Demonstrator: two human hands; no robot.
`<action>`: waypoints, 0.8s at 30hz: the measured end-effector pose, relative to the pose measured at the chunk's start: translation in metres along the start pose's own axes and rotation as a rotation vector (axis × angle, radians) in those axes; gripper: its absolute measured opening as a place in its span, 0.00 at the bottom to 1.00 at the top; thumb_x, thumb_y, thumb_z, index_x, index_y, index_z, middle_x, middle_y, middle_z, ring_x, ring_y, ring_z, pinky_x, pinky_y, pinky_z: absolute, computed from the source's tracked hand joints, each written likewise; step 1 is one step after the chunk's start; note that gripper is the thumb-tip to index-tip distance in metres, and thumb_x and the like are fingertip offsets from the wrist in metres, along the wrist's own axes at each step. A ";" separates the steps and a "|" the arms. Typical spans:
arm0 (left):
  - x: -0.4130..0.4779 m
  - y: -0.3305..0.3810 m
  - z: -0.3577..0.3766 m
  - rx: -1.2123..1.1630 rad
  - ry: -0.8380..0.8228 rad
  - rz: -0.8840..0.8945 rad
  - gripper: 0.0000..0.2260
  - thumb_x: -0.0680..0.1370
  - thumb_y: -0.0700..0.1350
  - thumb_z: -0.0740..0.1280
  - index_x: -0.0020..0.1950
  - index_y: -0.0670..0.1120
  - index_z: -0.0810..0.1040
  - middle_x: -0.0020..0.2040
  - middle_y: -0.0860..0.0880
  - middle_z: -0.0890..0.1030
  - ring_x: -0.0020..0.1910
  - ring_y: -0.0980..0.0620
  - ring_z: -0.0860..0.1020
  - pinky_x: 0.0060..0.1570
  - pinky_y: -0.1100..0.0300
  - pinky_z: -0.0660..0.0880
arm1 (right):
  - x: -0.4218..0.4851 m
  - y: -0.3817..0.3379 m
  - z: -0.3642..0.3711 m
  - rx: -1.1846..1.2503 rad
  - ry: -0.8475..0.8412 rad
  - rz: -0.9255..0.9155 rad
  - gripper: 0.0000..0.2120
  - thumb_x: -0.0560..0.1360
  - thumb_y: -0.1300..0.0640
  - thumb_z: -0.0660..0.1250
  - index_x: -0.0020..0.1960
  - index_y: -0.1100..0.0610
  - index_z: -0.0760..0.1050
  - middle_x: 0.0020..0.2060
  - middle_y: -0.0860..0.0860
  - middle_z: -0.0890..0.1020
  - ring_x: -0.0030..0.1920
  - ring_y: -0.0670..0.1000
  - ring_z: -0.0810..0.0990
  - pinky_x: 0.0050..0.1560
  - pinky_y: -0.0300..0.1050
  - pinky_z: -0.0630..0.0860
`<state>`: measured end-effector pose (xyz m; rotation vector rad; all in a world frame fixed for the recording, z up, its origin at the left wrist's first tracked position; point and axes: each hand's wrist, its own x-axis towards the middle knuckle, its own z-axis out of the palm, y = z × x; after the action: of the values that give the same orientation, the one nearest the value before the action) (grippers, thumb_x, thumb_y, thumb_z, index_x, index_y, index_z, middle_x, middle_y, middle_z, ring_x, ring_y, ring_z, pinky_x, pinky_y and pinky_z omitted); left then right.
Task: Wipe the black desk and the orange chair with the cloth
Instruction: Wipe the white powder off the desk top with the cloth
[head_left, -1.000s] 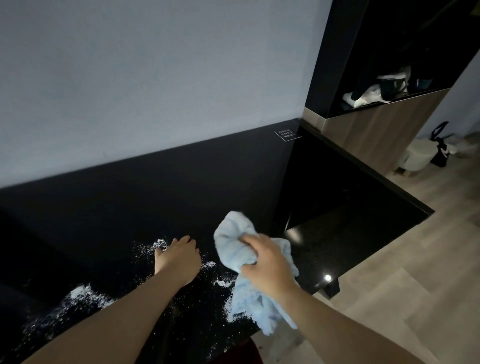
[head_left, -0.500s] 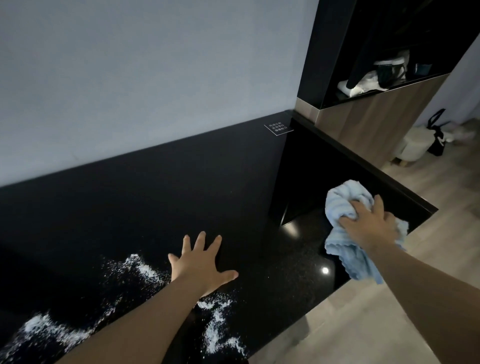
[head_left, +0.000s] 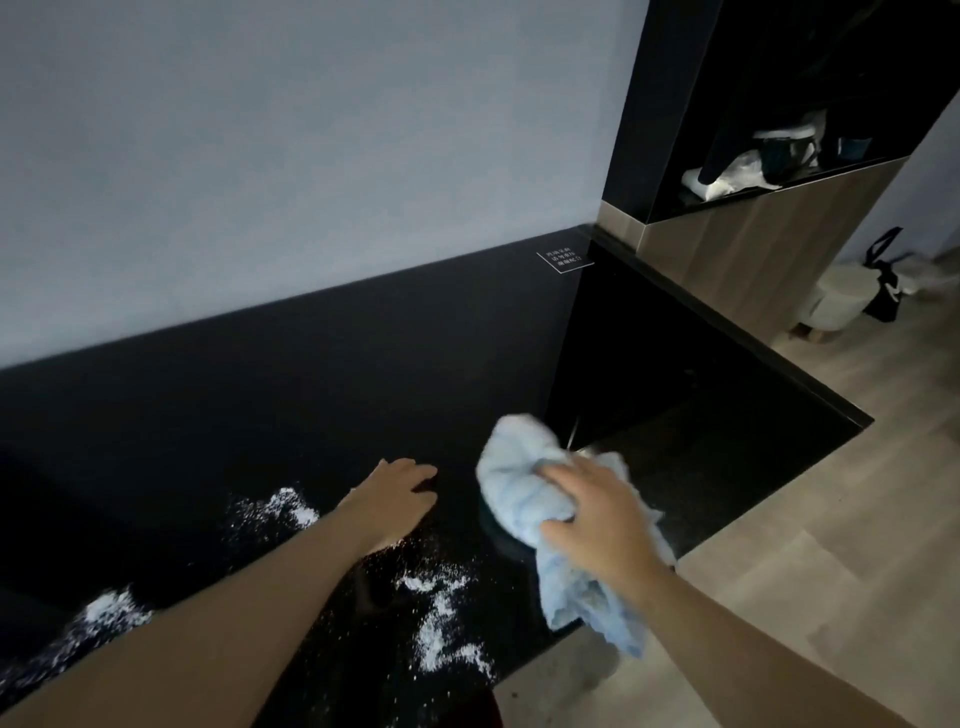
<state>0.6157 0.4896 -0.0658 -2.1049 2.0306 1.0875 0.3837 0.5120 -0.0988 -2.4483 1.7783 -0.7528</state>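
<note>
Still powder-strewn black desk (head_left: 322, 374), crumpled pale-blue cloth (head_left: 524, 493)

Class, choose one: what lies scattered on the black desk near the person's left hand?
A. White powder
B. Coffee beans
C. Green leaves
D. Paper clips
A: patches of white powder lie on the black desk beside the left hand, while the right hand grips the light blue cloth.

A crumpled light-blue cloth (head_left: 524, 493) lies bunched on the glossy black desk (head_left: 363, 374), which is strewn with white powder (head_left: 441, 613).
</note>
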 end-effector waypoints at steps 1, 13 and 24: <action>-0.008 -0.008 0.001 -0.041 0.040 0.034 0.22 0.82 0.47 0.56 0.76 0.50 0.59 0.78 0.49 0.54 0.77 0.48 0.50 0.75 0.53 0.51 | 0.001 0.011 -0.011 -0.038 0.029 0.102 0.13 0.64 0.54 0.62 0.46 0.52 0.79 0.42 0.49 0.80 0.38 0.52 0.80 0.37 0.41 0.73; -0.080 -0.095 0.030 -0.004 0.439 0.009 0.21 0.83 0.44 0.52 0.76 0.52 0.57 0.77 0.55 0.56 0.77 0.57 0.47 0.75 0.57 0.49 | -0.040 -0.104 0.024 -0.187 -0.196 0.383 0.32 0.48 0.52 0.82 0.51 0.54 0.80 0.49 0.59 0.80 0.40 0.63 0.79 0.38 0.56 0.76; -0.135 -0.147 0.022 -0.075 0.522 -0.056 0.21 0.83 0.44 0.51 0.77 0.51 0.56 0.77 0.54 0.58 0.77 0.56 0.48 0.74 0.59 0.49 | -0.013 -0.128 0.015 0.097 -0.058 0.365 0.24 0.69 0.54 0.70 0.64 0.50 0.71 0.61 0.55 0.73 0.54 0.59 0.75 0.50 0.50 0.74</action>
<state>0.7479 0.6399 -0.0812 -2.6904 2.1222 0.6597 0.5010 0.5643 -0.0790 -1.9806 2.0299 -0.7049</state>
